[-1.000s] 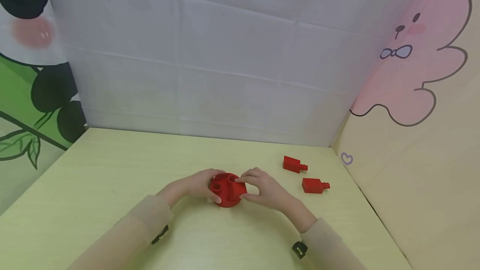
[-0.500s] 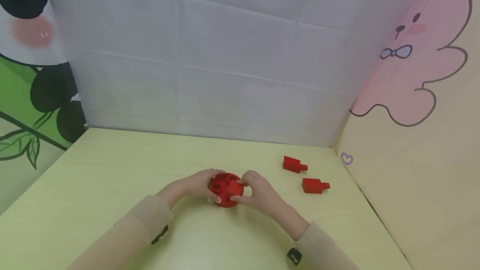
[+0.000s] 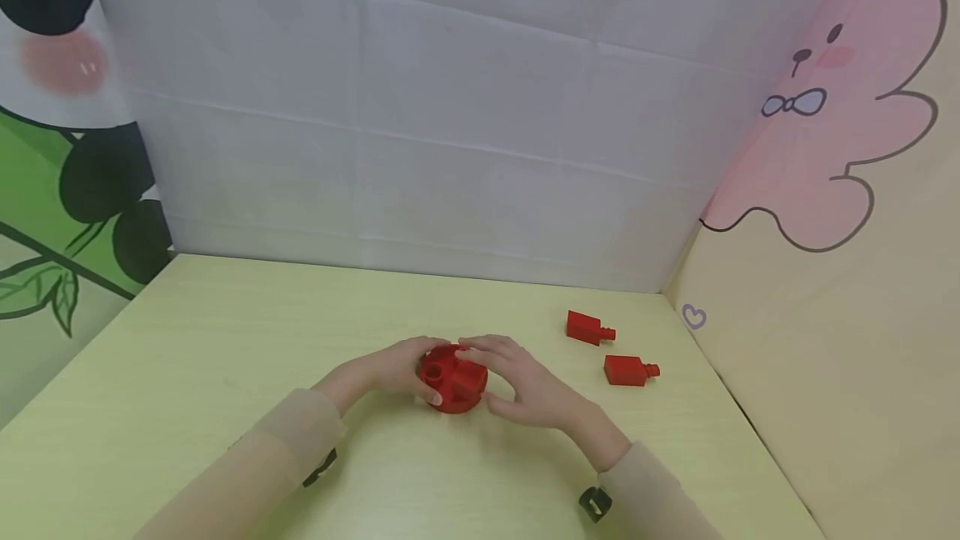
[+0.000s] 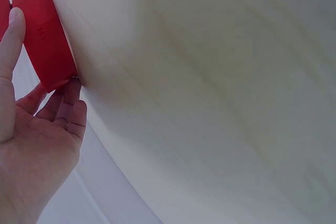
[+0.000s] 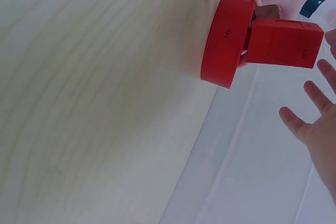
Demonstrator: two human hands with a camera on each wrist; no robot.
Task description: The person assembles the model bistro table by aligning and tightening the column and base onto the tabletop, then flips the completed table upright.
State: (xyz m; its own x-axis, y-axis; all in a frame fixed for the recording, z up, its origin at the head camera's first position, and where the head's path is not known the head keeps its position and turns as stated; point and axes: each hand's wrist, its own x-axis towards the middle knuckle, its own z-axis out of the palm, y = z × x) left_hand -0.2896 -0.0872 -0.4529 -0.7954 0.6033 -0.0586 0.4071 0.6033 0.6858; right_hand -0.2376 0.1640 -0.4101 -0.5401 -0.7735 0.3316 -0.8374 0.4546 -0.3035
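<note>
A round red base (image 3: 452, 407) with a raised socket lies on the table, its rim gripped by my left hand (image 3: 390, 368). The left wrist view shows the thumb and fingers of that hand (image 4: 39, 150) on either side of the base (image 4: 46, 35). A red block (image 3: 469, 380) stands up from the base. My right hand (image 3: 536, 392) is beside the block, fingers extended and thumb apart from it. In the right wrist view, one fingertip of this hand (image 5: 323, 137) is at the outer end of the block (image 5: 286, 43); contact is unclear.
Two loose red blocks with narrow knobbed ends, one farther back (image 3: 583, 328) and one nearer (image 3: 625, 371), lie to the right on the pale table (image 3: 300, 315). A light cloth wall (image 3: 450, 107) rises behind, with printed side walls left and right.
The right hand has released its pinch on the block, its fingers spreading and its thumb moving right. The block has shifted slightly and covers one socket. The left hand has stayed in place.
</note>
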